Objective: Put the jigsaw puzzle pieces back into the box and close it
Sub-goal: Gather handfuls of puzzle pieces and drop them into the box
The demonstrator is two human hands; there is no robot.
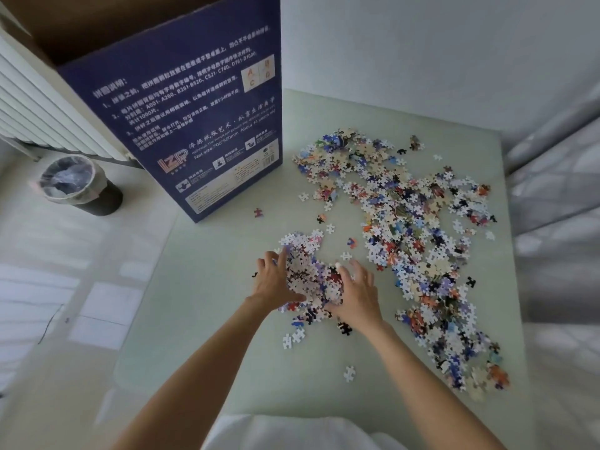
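Note:
A tall dark-blue puzzle box (198,125) with white print stands upright at the table's far left, its brown inside showing at the open top. Loose jigsaw pieces (418,228) lie in a long spread across the right half of the pale green table (207,336). A smaller heap of pieces (308,271) sits in front of the box. My left hand (272,280) and my right hand (357,290) cup this heap from both sides, fingers spread and pressing against the pieces. A few single pieces (349,373) lie apart near me.
A dark waste bin (78,186) with a plastic liner stands on the floor at the left, below a white radiator (39,108). A white wall rises behind the table. Grey bedding (558,206) borders the table's right edge.

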